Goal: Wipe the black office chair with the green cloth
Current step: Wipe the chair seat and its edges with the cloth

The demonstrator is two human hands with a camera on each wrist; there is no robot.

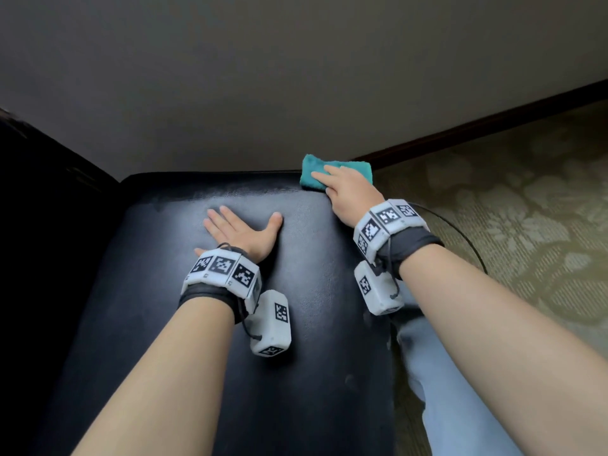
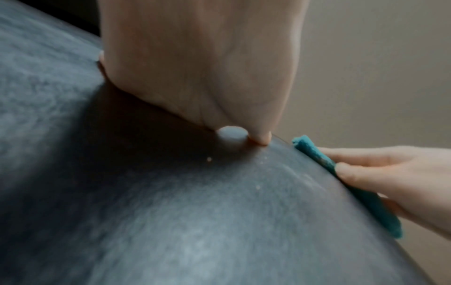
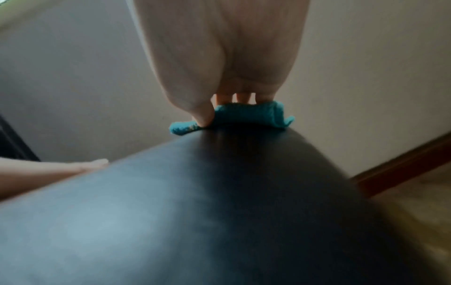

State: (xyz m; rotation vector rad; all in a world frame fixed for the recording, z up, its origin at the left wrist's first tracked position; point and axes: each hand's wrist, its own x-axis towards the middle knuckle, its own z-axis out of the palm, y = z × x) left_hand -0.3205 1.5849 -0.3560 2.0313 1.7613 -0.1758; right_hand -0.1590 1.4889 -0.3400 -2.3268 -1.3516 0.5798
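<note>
- While the right hand (image 1: 347,189) pressed its fingers (image 1: 324,177), nearly straight and close together, flat on the green cloth (image 1: 314,171), the thumb lay at the cloth's near edge; nothing was pinched.
- That cloth sat folded at the far right corner of the black office chair (image 1: 296,324), just right of centre in the head view.
- Soft, light and limp by its look, it would likely bunch unless held down with a flat palm.
- Left hand (image 1: 241,230), fingers spread apart, lay flat on the upholstery near the frame's middle, apparently steadying it.
- Smooth, leather-like padding looked slightly yielding, probably slick under the cloth.
- No brand or legible writing showed; only black-and-white coded markers on the wrist units (image 1: 223,273).
</note>
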